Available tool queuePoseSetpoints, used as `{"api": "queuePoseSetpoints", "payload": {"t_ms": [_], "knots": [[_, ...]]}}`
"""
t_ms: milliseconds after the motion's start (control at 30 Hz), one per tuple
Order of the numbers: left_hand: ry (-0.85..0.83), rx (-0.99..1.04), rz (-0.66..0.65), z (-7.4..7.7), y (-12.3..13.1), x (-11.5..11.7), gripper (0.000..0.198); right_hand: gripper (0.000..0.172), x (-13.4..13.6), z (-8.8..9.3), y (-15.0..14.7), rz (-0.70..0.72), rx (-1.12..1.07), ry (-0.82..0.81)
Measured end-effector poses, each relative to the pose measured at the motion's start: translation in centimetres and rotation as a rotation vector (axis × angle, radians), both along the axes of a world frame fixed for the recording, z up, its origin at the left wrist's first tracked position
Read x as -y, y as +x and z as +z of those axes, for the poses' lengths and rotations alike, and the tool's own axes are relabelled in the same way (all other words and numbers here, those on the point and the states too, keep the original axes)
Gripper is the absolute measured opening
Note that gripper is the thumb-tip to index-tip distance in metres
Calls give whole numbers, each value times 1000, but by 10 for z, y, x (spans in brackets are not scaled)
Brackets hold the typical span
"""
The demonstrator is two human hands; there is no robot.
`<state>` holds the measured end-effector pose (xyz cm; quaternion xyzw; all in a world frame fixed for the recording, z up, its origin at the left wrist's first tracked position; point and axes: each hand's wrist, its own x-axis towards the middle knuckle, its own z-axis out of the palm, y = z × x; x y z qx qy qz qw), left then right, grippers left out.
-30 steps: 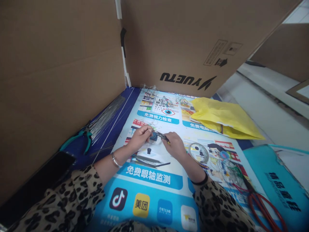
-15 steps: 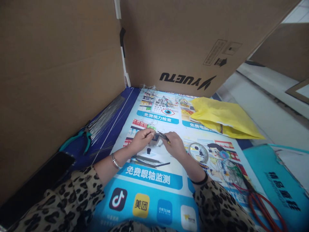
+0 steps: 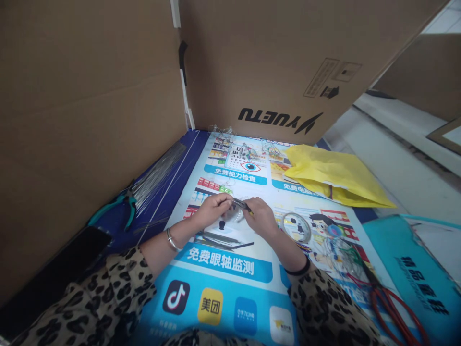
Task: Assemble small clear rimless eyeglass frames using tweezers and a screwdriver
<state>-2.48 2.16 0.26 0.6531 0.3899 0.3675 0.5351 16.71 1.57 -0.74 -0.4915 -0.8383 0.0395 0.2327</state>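
We had our right hand (image 3: 262, 217) closed around slim pliers (image 3: 240, 203) and our left hand (image 3: 215, 210) pinched, thumb to forefinger, seemingly on the edge of a clear looped piece (image 3: 236, 215); whether the pliers' jaws were together we could not tell. Cardboard panels (image 3: 252, 62) stood along the far and left sides of the printed poster (image 3: 228, 288) beneath us. A yellow bag (image 3: 331, 170) lay beyond our right hand, red-handled scissors (image 3: 379, 291) well off to its right, turquoise-handled pliers (image 3: 133, 206) out to our left. The slim pliers' long axis ran leftward from our right hand, tips at our left fingertips, the left being nearer the looped piece. That piece sat between both hands, just below the tips, its long axis unreadable.
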Motion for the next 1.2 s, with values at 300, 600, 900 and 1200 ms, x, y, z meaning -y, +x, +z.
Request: {"api": "queuePoseSetpoints", "payload": {"t_ms": [300,600,900,1200], "knots": [[12,-42,71,0,2,-1,15,15,0,0,-2,-20,108,-17],[-109,24,20,3,2,0,16,12,4,4,-5,-39,202,-9],[-226,89,-60,5,0,-1,16,9,5,5,-4,-26,242,-20],[-266,173,-124,3,-1,-1,18,15,7,9,-5,-55,295,-129]]}}
